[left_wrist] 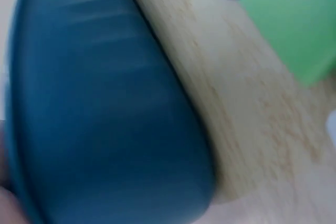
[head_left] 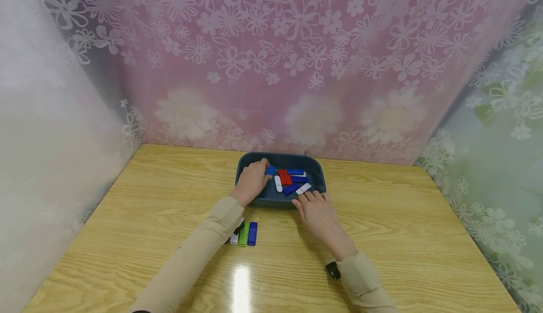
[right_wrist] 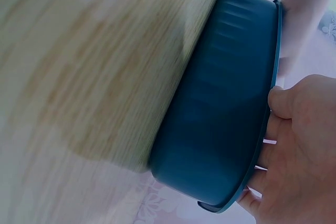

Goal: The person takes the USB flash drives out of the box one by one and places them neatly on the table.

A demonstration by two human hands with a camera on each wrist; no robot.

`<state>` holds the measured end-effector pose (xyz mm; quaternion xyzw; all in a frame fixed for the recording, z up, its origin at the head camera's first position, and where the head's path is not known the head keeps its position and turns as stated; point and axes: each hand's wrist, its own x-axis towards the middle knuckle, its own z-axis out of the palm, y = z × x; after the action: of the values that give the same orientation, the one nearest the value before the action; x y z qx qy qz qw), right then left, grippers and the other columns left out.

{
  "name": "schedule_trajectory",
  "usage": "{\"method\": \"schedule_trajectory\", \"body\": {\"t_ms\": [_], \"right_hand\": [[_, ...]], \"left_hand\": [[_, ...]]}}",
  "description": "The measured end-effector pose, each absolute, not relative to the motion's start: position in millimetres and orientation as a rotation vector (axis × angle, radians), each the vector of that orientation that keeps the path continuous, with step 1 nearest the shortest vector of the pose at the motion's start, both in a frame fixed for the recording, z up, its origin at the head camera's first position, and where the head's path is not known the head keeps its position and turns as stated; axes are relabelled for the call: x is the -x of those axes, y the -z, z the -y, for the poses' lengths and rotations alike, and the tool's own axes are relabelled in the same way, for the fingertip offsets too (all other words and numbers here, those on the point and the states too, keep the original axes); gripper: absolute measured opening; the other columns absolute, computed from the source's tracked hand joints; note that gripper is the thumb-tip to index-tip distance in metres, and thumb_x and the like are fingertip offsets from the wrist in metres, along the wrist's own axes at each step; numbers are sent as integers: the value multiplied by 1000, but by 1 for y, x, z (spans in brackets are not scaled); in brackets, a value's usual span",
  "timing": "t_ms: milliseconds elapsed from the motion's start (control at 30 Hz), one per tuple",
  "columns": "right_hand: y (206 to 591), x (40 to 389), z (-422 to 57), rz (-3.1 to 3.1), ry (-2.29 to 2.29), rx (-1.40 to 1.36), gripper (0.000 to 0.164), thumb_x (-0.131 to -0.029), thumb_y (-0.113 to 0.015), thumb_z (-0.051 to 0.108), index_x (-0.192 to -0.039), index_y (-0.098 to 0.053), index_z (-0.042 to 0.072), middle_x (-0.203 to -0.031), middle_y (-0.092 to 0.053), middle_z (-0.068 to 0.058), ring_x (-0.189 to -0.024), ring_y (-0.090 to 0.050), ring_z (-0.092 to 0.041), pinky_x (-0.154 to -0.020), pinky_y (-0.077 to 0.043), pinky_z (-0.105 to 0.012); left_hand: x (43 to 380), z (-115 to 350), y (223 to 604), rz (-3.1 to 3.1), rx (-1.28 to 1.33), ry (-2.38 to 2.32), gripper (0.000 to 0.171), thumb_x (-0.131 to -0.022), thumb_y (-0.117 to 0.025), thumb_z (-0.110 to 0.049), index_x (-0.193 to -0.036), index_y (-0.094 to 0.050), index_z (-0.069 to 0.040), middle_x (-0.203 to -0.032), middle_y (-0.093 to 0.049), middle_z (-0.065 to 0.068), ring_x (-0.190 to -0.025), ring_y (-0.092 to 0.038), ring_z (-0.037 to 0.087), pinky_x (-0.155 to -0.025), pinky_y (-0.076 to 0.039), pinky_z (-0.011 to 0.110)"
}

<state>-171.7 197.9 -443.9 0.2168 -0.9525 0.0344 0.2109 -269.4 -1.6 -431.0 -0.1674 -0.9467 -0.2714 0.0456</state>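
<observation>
In the head view a dark teal plastic bin (head_left: pixel 271 203) holds several USB sticks. My left hand (head_left: pixel 251 181) reaches over its left side and pinches a blue USB stick (head_left: pixel 270 170) between thumb and fingers. Close to that hand lie a white USB stick (head_left: pixel 278 184) and red ones (head_left: pixel 284 177). My right hand (head_left: pixel 317 213) grips the near right rim, its fingers over the edge and inside. In the right wrist view the thumb of the right hand (right_wrist: pixel 304 140) touches the bin's rim (right_wrist: pixel 274 72). The left wrist view shows mostly the bin's outer wall (left_wrist: pixel 110 103).
On the wooden table (head_left: pixel 382 218), in front of the bin, a blue USB stick (head_left: pixel 252 234), a green one (head_left: pixel 243 235) and a white one (head_left: pixel 234 239) lie in a row, partly hidden by the left sleeve. A pink flowered curtain (head_left: pixel 263 68) hangs behind the table.
</observation>
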Motion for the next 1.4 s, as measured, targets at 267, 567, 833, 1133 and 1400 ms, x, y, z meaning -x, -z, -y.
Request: {"method": "schedule_trajectory", "body": {"t_ms": [267, 567, 833, 1133, 1400], "right_hand": [[445, 172, -199, 2645, -91, -606, 26, -103, -59, 27, -88, -65, 7, -86, -67, -8, -86, -61, -31, -80, -46, -45], [445, 173, -199, 2657, -97, -599, 26, -103, -59, 27, -87, -64, 7, -85, -66, -8, -86, -62, -32, -82, -47, -46], [444, 174, -199, 2679, -87, -590, 26, -103, -58, 27, -88, -65, 7, -85, -67, -8, -88, -62, -31, -83, -47, -46], [443, 172, -198, 2706, -83, -579, 25, -103, -58, 27, -87, -64, 8, -85, -66, -7, -88, -61, -31, -85, -47, -46], [444, 172, -198, 2685, -84, -590, 25, -103, -58, 27, -87, -64, 8, -87, -67, -8, -88, -61, -31, -83, -46, -45]], "left_hand": [[250, 7, 415, 2723, 650, 998, 35, -99, -67, -17, -132, -59, -12, -101, -67, 8, -81, -64, 21, -70, -55, 35], [216, 13, 400, 2723, 679, 1071, 31, -96, -70, -15, -125, -61, -11, -87, -57, 0, -70, -52, 13, -60, -45, 26], [190, 16, 403, 2687, 776, 1086, 23, -94, -73, -16, -114, -65, -9, -83, -62, -1, -69, -57, 11, -58, -47, 22], [171, 18, 422, 2787, 895, 1107, 15, -94, -72, -10, -108, -67, -9, -85, -70, 2, -72, -66, 13, -62, -51, 22], [168, 18, 438, 2916, 908, 1020, 17, -93, -73, -10, -109, -69, -7, -91, -71, 7, -74, -63, 12, -65, -51, 24]]}}
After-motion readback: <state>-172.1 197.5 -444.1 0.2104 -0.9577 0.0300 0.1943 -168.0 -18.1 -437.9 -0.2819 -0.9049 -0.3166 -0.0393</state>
